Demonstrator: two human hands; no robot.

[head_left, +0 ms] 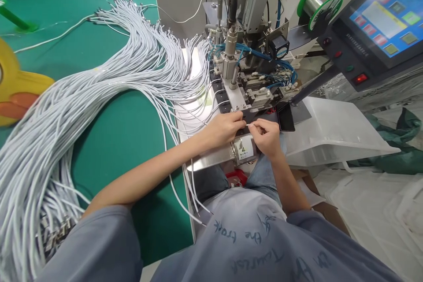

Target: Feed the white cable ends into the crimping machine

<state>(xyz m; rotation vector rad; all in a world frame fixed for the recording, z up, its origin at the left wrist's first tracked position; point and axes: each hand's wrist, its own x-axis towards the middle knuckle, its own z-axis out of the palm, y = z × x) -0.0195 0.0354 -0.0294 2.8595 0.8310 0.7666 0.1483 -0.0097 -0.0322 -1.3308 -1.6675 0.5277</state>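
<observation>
In front of the machine (238, 99), my left hand (230, 126) and my right hand (265, 134) almost meet, fingertips pinched. A thin white cable end shows between them, gripped by my left fingers; my right fingertips close at its tip. Several white cables run from a large bundle (109, 75) on the green table (99, 141) to the machine's front edge, left of my hands. Below my hands a clear packet with a white label (245, 147) lies at the edge of the metal plate (211, 157).
A spool of solder wire (313, 3) and a touchscreen panel (390, 17) stand at the upper right. A translucent plastic bin (340, 128) is right of my right hand. A black phone-like slab (286, 120) lies beside the machine. A yellow object (29, 83) sits at the far left.
</observation>
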